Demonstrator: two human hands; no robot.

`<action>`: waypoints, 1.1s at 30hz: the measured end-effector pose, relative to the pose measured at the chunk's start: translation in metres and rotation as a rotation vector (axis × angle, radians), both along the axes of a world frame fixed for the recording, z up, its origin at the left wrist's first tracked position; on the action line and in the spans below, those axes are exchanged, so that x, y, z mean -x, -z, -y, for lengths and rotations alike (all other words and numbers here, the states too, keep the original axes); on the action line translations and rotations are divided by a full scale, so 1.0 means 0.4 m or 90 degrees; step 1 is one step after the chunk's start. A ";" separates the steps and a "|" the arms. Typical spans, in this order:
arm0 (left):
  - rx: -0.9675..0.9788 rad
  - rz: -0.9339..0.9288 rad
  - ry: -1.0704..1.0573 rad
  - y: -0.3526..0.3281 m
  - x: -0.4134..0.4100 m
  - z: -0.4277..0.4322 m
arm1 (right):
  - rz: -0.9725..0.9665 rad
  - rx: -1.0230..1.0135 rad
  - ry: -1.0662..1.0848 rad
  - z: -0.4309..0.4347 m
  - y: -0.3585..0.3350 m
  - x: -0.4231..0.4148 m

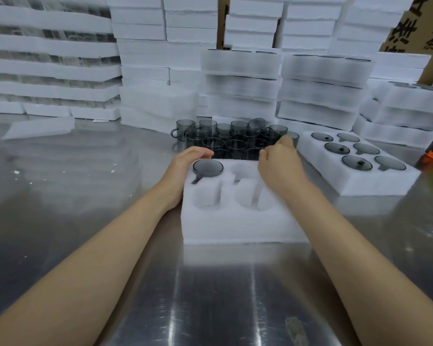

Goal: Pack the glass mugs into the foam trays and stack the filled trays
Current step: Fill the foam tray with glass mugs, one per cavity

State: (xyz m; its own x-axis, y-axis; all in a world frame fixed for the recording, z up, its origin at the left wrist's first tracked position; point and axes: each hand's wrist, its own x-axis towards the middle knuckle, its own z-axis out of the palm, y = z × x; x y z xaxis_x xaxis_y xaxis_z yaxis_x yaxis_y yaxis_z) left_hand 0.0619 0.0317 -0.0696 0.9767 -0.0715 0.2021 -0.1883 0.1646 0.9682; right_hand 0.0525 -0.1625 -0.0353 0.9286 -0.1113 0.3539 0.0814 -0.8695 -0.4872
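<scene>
I'm bracing the foam tray, left hand curled on its corner, while my right hand (grip unclear) is reaching for mugs.

Views: one. Head camera, wide-angle, worn on the person's head, facing forward and down over the steel table. Near field: forearms rise from the bottom edge and a foam tray sits close at centre. Far field: foam tray stacks along the table's far edge, bowed by the lens.
</scene>
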 end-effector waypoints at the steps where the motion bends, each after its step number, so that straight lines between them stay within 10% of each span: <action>1: 0.001 0.000 0.002 0.000 0.000 0.000 | -0.014 0.029 -0.008 0.001 0.002 -0.004; 9: -0.008 0.003 0.000 0.001 -0.003 -0.002 | -0.090 0.116 0.058 -0.016 -0.003 -0.010; 17: -0.020 0.011 0.004 0.003 -0.006 -0.004 | 0.209 -0.150 -0.038 -0.003 -0.026 0.022; 33: -0.014 0.001 0.009 0.003 -0.004 -0.003 | 0.261 -0.252 -0.149 -0.031 -0.033 0.045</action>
State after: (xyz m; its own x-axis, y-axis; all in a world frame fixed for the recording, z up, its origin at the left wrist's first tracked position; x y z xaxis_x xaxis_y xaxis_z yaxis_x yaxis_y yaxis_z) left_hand 0.0637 0.0329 -0.0709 0.9753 -0.0894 0.2019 -0.1877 0.1459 0.9713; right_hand 0.0345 -0.1501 -0.0221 0.7417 -0.1170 0.6605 0.4969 -0.5656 -0.6582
